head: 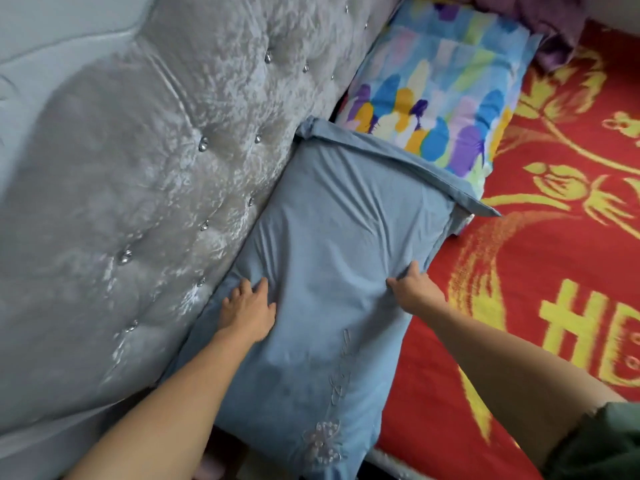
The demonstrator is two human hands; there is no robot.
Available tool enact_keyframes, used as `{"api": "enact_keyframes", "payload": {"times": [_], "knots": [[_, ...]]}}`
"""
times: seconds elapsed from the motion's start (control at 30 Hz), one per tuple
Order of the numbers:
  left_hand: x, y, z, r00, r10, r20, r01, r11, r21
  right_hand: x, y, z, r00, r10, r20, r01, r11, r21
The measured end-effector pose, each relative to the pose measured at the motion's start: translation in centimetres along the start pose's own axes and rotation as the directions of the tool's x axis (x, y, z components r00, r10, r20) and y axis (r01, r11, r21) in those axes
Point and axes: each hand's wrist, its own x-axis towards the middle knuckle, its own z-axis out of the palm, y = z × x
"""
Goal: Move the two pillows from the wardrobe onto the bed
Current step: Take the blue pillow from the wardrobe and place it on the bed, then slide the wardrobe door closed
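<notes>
Both pillows lay on the bed against the tufted grey velvet headboard (145,188): the multicoloured patterned pillow (440,98) at 1 o'clock, the plain blue cotton pillow (332,271) at centre. The left hand (247,311) rested flat on it, fingers spread; the right hand (414,289) pinched its edge. Placement appeared nearly complete. The red-and-yellow bedspread (540,271) bore large yellow figures, not readable; no brand labels were visible.
</notes>
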Motion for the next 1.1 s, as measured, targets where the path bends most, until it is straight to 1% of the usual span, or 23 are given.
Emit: {"api": "enact_keyframes", "payload": {"times": [0.03,0.1,0.17,0.27,0.37,0.5,0.6,0.7,0.8,0.9,1.0,1.1], "knots": [[-1.5,-0.1,-0.4,1.000,0.013,0.013,-0.012,1.000,-0.013,-1.4,0.3,-0.2,0.999,-0.045,0.010,0.046,0.997,-0.060],[-5.1,-0.4,-0.5,0.999,0.012,0.029,-0.010,0.996,-0.091,-4.5,0.4,-0.7,0.987,-0.158,0.041,0.163,0.971,-0.174],[-8.9,-0.5,-0.2,0.999,-0.011,0.049,0.020,0.981,-0.192,-7.4,0.2,-1.2,0.961,-0.267,0.075,0.278,0.923,-0.265],[-15.0,-0.9,0.9,0.996,-0.053,0.071,0.071,0.957,-0.280,-11.6,-0.6,-1.7,0.909,-0.399,0.121,0.414,0.835,-0.361],[-21.2,-1.6,2.8,0.991,-0.114,0.064,0.129,0.939,-0.319,-15.4,-1.9,-2.0,0.835,-0.525,0.164,0.539,0.724,-0.431],[-29.1,-3.4,5.6,0.979,-0.202,0.028,0.196,0.890,-0.413,-20.8,-4.2,-1.5,0.715,-0.655,0.243,0.670,0.542,-0.508],[-35.0,-4.7,7.9,0.962,-0.273,-0.004,0.236,0.841,-0.486,-25.1,-5.6,-0.3,0.632,-0.712,0.306,0.733,0.422,-0.533],[-41.0,-5.5,10.7,0.945,-0.322,-0.056,0.243,0.807,-0.539,-29.6,-6.0,1.7,0.541,-0.758,0.366,0.783,0.294,-0.548],[-47.3,-5.3,14.3,0.901,-0.431,-0.053,0.312,0.727,-0.612,-34.4,-5.3,4.7,0.450,-0.790,0.416,0.812,0.168,-0.559],[-53.6,-4.6,18.5,0.859,-0.511,-0.025,0.379,0.668,-0.641,-39.8,-3.1,8.3,0.387,-0.791,0.474,0.834,0.080,-0.546],[-60.4,-3.0,23.2,0.830,-0.558,-0.010,0.404,0.613,-0.679,-46.0,0.4,11.5,0.293,-0.801,0.523,0.866,-0.010,-0.500],[-69.0,-1.3,28.6,0.787,-0.615,0.049,0.434,0.496,-0.752,-52.3,5.6,14.4,0.189,-0.802,0.567,0.875,-0.125,-0.468]]}}
